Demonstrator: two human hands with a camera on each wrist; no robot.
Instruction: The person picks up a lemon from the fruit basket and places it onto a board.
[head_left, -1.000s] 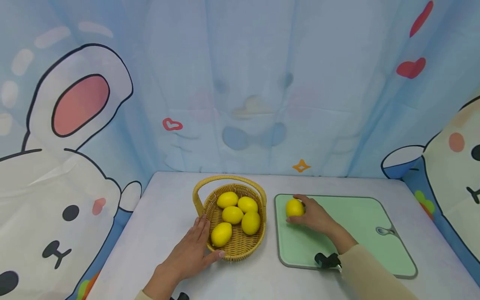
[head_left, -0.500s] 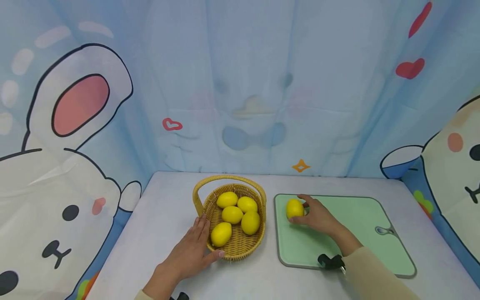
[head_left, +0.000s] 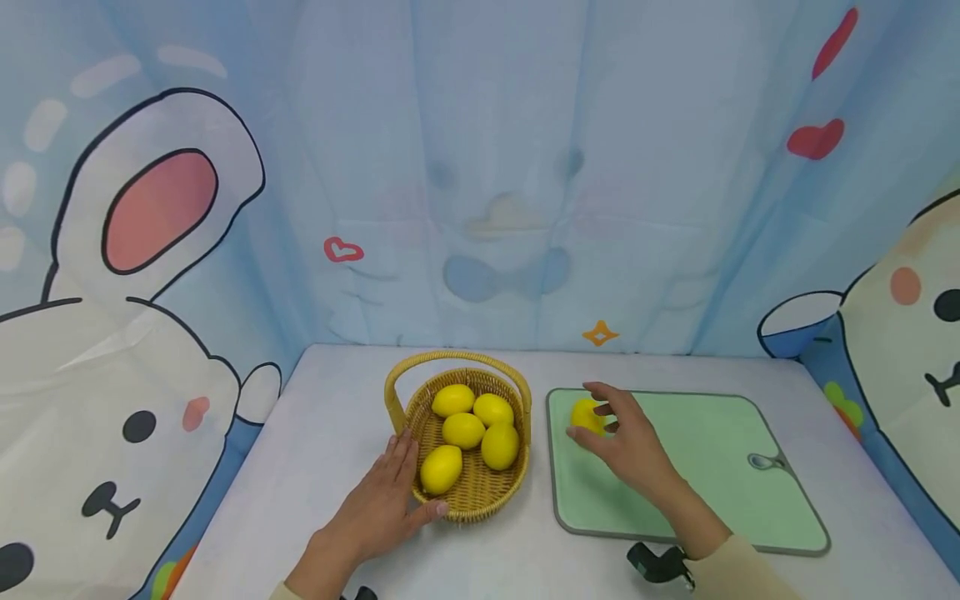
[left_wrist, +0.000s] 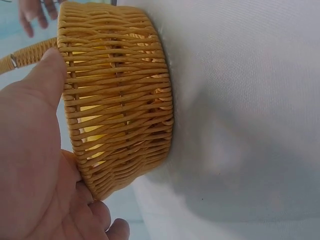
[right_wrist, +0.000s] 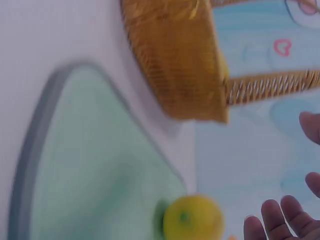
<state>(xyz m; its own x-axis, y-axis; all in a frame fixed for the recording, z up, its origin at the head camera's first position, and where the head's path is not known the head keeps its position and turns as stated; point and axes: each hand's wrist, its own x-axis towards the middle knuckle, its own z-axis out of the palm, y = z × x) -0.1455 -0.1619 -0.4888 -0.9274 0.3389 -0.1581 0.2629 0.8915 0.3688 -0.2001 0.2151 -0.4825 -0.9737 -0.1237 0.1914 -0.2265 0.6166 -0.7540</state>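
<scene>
A wicker basket (head_left: 480,496) with an arched handle holds several yellow lemons (head_left: 462,431). My left hand (head_left: 375,500) rests against the basket's near left rim, fingers extended along its side and thumb at the front. In the left wrist view that thumb (left_wrist: 49,75) touches the rim of the woven wall (left_wrist: 120,95). One lemon (head_left: 585,415) sits on the left part of a pale green cutting board (head_left: 697,467). My right hand (head_left: 637,446) hovers just above and beside this lemon, fingers spread. In the right wrist view the fingers (right_wrist: 275,220) are apart from the lemon (right_wrist: 192,220).
The cutting board lies right of the basket, with a grey rim and a hanging hole (head_left: 765,462) at its right. Both stand on a white table (head_left: 337,392). Behind hangs a blue cartoon curtain (head_left: 495,167). A black wrist camera (head_left: 660,563) is below my right hand.
My right hand has let go of the lemon and lifted slightly, its fingers spreading; the lemon stays on the board. My left hand and the basket have not moved.
</scene>
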